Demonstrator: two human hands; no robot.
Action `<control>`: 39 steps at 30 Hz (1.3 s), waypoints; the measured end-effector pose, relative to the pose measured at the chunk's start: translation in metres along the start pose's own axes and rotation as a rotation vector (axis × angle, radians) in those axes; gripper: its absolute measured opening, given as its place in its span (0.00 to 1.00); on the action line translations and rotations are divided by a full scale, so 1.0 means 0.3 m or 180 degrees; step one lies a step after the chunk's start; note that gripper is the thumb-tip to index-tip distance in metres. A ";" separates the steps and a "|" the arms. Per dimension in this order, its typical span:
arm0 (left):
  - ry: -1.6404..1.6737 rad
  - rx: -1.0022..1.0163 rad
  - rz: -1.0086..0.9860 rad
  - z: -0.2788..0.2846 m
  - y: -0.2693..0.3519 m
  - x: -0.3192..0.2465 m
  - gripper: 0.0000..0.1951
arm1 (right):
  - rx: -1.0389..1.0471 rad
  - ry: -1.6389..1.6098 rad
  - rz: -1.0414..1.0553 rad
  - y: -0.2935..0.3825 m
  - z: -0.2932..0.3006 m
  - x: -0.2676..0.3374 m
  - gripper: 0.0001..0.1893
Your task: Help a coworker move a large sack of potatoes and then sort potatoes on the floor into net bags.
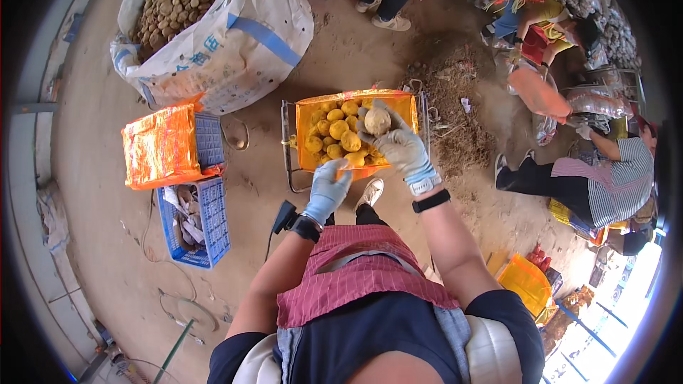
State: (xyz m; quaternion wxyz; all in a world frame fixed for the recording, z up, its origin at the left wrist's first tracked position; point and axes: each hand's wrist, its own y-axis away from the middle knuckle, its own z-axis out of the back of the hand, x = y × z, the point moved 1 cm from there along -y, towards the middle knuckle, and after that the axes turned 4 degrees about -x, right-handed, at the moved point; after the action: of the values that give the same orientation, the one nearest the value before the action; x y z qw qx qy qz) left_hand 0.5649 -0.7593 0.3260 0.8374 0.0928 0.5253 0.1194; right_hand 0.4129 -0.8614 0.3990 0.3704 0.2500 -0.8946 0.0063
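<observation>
My right hand (396, 141), in a pale glove, holds a round, pale brown potato (378, 121) over the right side of an orange plastic bag (408, 109). The bag stands with its mouth spread wide inside a metal frame (288, 157), and several yellow-looking potatoes (339, 129) lie in it. Gloved in light blue, my left hand (328, 188) is at the near edge of the bag, its thumb and fingers bent; whether something is between its fingertips cannot be told.
A large white woven sack (240, 58) of potatoes (176, 2) stands at upper left. Below it are a foil-like orange bag (160, 146) and a blue plastic crate (213, 224). Dry debris (459, 112) lies right of the frame. Several people are at the top and right.
</observation>
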 end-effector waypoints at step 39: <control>-0.1983 0.1307 -0.1116 0.033 -0.096 0.038 0.24 | -0.1816 0.4053 0.0123 0.546 0.133 -0.057 0.13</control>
State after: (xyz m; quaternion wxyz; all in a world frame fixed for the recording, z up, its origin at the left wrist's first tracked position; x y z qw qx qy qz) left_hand 0.5815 -0.7838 0.3125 0.9281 0.1987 0.2675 -0.1662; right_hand 0.3228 -0.7184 0.3873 0.8738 0.0747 -0.4744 -0.0770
